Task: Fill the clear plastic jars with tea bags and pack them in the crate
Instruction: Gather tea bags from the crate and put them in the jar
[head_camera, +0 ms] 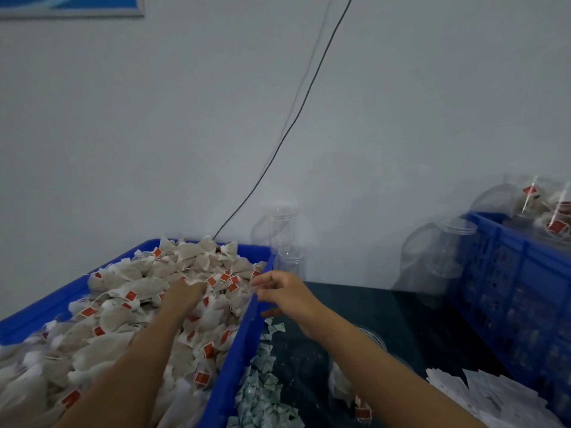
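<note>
Both hands reaching at the blue tub's right wall.
Left hand [182,296] buried among tea bags [123,319], grip unclear; right hand [285,293] loosely curled, empty, over rim [247,319]; empty jars [438,257] right, beside crate [509,273].

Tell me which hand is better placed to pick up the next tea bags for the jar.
The left hand. It already lies on the tea bags in the blue tray. The right hand is at the tray's right rim, over the dark table, fingers loosely curled.

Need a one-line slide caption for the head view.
Left hand digs into the tea bags in the blue bin; right hand hovers over its rim.
</note>
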### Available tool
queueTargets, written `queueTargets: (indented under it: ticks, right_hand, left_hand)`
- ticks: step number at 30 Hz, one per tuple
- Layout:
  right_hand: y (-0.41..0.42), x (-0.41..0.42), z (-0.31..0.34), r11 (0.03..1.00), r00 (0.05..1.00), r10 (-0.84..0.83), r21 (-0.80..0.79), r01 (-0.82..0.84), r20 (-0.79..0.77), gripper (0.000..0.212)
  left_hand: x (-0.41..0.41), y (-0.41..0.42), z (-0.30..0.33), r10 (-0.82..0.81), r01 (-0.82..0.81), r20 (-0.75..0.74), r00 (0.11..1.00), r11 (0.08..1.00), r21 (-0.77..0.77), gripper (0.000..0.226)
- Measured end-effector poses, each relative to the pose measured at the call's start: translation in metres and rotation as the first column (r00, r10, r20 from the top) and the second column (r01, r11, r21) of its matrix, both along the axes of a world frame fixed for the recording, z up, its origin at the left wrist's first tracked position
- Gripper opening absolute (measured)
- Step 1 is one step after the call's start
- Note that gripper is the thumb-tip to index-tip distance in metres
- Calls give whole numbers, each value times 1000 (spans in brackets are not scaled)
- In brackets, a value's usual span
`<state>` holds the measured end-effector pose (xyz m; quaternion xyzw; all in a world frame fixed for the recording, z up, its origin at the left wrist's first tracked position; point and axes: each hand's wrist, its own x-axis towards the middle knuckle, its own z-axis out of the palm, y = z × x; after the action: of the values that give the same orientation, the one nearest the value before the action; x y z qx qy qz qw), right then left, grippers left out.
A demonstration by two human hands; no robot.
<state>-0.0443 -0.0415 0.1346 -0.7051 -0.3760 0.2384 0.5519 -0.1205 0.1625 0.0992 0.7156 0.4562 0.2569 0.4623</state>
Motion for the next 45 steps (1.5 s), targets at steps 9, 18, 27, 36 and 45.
queueTargets:
  ticks: [9, 18, 27, 36, 45]
  right_hand:
    - [-36, 28, 24, 979, 972, -133, 128, 160, -196, 17]
    - [-73, 38, 21, 967, 965, -104, 200, 155, -241, 36]
    - [-109, 55, 5, 981, 984, -164, 92, 170, -74, 22]
    - [-126, 68, 11, 922, 922, -387, -34, 387, -16, 25]
    - [-155, 71, -11, 895, 894, -437, 50, 443, -99, 25]
  left_hand:
    - [24, -49, 53, -253, 231, 86, 964, 951, 208, 18]
    - [56, -143, 67, -714, 706, 134, 688, 700, 105, 25]
    - [67, -171, 37, -747, 738, -37, 663, 646, 195, 34]
    - [60, -161, 27, -760, 783, 193, 621, 614, -98, 28]
    - [59, -162, 19, -613, 694, 345, 710, 693, -196, 14]
